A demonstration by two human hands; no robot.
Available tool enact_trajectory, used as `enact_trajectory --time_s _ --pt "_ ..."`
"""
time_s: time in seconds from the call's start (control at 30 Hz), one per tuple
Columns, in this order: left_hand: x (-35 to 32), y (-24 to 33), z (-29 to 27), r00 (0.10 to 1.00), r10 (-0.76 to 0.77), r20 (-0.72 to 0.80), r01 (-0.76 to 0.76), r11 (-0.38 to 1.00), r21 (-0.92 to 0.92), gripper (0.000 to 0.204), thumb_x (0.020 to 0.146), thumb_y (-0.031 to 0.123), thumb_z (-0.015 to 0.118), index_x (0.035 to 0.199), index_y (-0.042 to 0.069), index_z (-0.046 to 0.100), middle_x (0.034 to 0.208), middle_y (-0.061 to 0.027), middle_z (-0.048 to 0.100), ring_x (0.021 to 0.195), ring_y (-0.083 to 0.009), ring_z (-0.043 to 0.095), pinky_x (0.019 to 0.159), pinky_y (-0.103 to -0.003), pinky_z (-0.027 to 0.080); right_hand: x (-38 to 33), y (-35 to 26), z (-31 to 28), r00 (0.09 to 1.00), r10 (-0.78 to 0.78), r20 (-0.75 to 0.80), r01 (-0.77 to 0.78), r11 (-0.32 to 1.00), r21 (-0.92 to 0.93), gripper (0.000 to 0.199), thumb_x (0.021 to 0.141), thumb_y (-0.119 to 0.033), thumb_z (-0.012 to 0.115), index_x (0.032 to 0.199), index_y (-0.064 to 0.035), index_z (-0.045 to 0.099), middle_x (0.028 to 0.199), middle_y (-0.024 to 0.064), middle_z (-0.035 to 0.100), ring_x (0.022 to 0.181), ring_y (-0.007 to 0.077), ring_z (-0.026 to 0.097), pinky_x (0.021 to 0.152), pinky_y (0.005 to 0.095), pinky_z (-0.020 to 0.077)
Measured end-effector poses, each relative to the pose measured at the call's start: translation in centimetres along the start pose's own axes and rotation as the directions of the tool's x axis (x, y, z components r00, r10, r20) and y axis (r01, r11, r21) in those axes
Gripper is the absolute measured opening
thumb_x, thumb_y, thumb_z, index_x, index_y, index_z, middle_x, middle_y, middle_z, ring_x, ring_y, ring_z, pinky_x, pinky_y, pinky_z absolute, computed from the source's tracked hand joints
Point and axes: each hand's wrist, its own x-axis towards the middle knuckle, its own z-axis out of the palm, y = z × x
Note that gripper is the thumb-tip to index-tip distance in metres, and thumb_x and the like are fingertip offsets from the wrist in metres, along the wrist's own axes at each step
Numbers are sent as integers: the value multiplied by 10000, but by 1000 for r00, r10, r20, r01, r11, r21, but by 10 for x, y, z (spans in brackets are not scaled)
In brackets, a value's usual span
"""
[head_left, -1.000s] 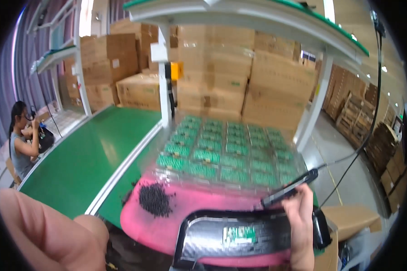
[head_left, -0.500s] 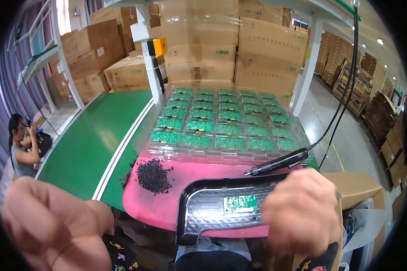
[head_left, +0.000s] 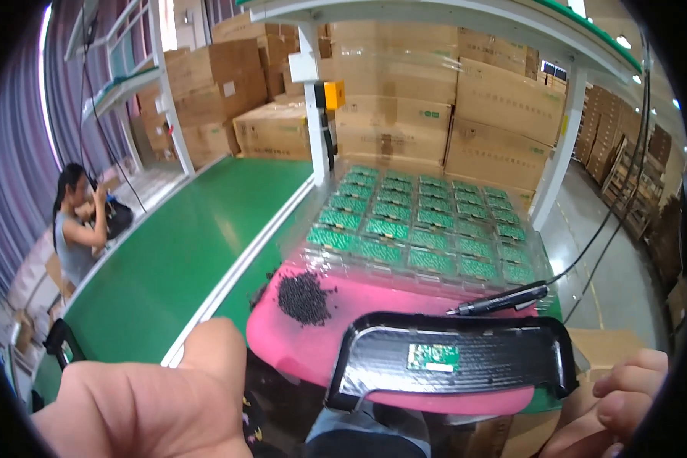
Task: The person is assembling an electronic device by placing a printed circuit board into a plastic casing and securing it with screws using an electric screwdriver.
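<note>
My left hand point(head_left: 145, 401) is at the lower left, over the near edge of the green surface. Its thumb stands stretched apart; the other fingers are mostly hidden, and nothing shows in its grip. My right hand point(head_left: 626, 404) is at the lower right, fingers curled, beside the right end of a curved black plastic cover point(head_left: 504, 359). Whatever it may hold is hidden. The cover lies on a pink mat point(head_left: 278, 332), with a small green circuit board point(head_left: 433, 357) inside it. A pile of small black pieces point(head_left: 303, 298) sits on the mat's left.
Behind the mat, clear trays point(head_left: 313, 263) hold rows of green boards. A black corded electric screwdriver point(head_left: 500, 300) lies before them. A green conveyor point(head_left: 198, 237) runs along the left, where a person point(head_left: 80, 229) sits. A black part point(head_left: 62, 343) stands near my left hand. Cartons point(head_left: 393, 126) are stacked behind.
The view has swung left. My right hand has moved off the cover to the right, leaving its right end in sight. My left thumb now stands up and apart.
</note>
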Motion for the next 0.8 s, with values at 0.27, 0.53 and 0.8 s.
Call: enact_trajectory --time_s 0.27,0.53,0.8 --pt "-65 -10 46 955 -287 -78 289 957 18 139 812 44 673 945 73 643 933 -66 604 855 -191 586 717 -289 492 -7 -8 9 968 -106 -229 80 990 -117 341 829 7 622 1137 -3 473 914 174 595 669 253 585 545 391 515" --pt "-250 -26 55 -197 -381 903 662 628 409 471 838 248 703 1222 26 546 1213 -187 538 1152 -367 534 955 -439 471 15 19 38 939 -212 -271 227 974 23 386 624 -6 694 999 1 603 808 153 632 577 238 614 493 334 499" --pt "-265 -21 70 -70 -307 949 547 784 294 182 834 182 656 913 31 589 909 -127 621 846 -369 609 691 -489 480 56 -35 -33 868 366 335 -384 923 -14 198 731 -133 636 876 -1 605 694 104 578 549 220 534 527 342 470"
